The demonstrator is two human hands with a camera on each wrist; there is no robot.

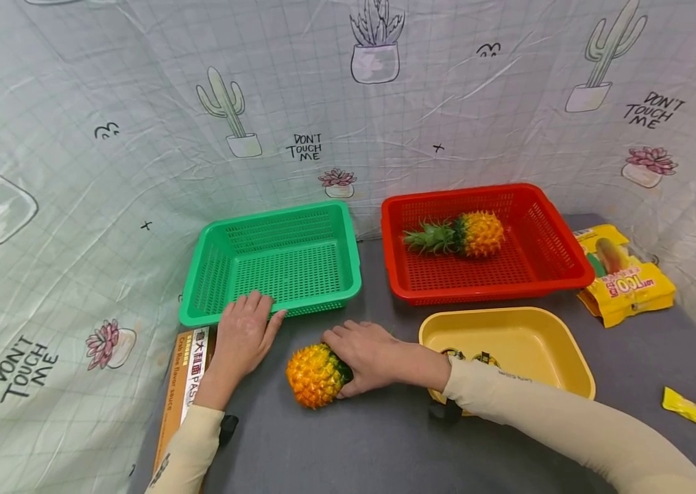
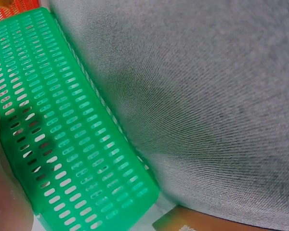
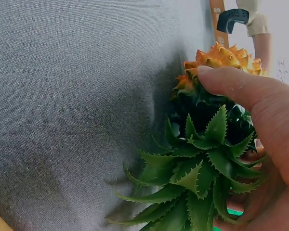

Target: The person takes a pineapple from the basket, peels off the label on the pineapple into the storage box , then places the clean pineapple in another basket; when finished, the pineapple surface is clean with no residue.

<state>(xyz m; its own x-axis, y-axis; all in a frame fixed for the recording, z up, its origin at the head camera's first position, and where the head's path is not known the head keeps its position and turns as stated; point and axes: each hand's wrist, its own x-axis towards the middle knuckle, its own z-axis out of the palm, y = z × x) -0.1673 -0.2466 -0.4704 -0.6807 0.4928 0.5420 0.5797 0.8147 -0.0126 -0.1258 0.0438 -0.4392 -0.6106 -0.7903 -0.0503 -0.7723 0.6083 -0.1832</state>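
In the head view my left hand (image 1: pixel 245 336) grips the near rim of the green basket (image 1: pixel 280 305), its fingers over the edge. The left wrist view shows the slotted wall of that basket (image 2: pixel 72 130), with dark finger shapes behind the holes. My right hand (image 1: pixel 367 357) holds a small pineapple (image 1: pixel 315 376) around its green upper part, low over the grey table. Its orange spiky body points left. In the right wrist view the thumb presses the pineapple's body and the leafy crown (image 3: pixel 188 183) faces the camera.
A red basket (image 1: pixel 440 293) holds another pineapple (image 1: pixel 482 233). In front stands a yellow bin (image 1: pixel 560 357) with small round items, partly behind my right arm. Yellow packages (image 1: pixel 631 281) and a small yellow packet (image 1: pixel 687 408) lie right. A pasta box (image 1: pixel 181 377) lies under my left arm.
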